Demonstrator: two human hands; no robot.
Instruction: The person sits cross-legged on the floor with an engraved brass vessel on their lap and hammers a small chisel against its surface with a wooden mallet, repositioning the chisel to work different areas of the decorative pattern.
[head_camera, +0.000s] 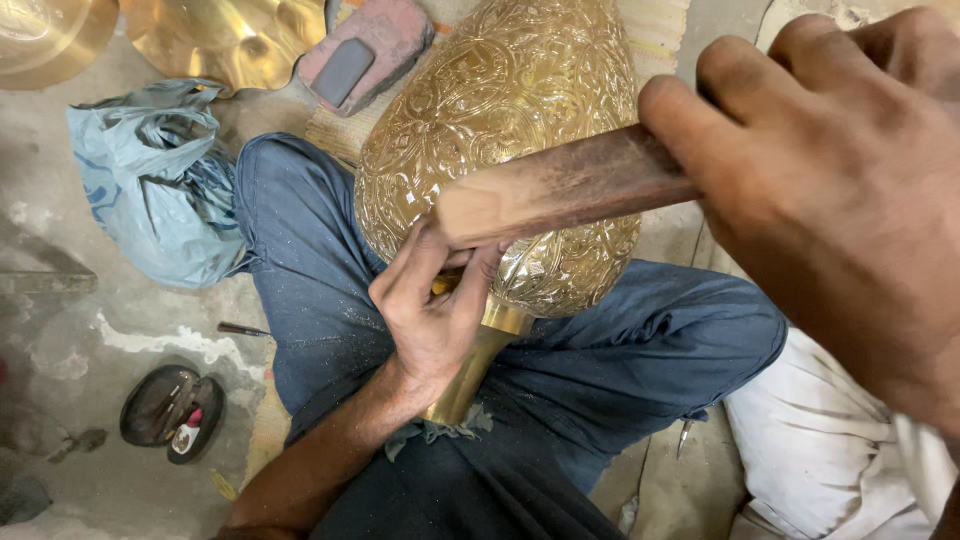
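Engraved brass vase (500, 120) lying across the person's lap, worked with a wooden stick (560, 190).

The left hand (430, 310) pinches something small against the vase just above its plain neck, fingers (415, 265) closed tight. The right hand (840, 200) has its fingers wrapped around the stick, whose end rests on the vase. On the floor to the left lie a blue plastic bag (160, 180) and a small dark dish (170, 410).
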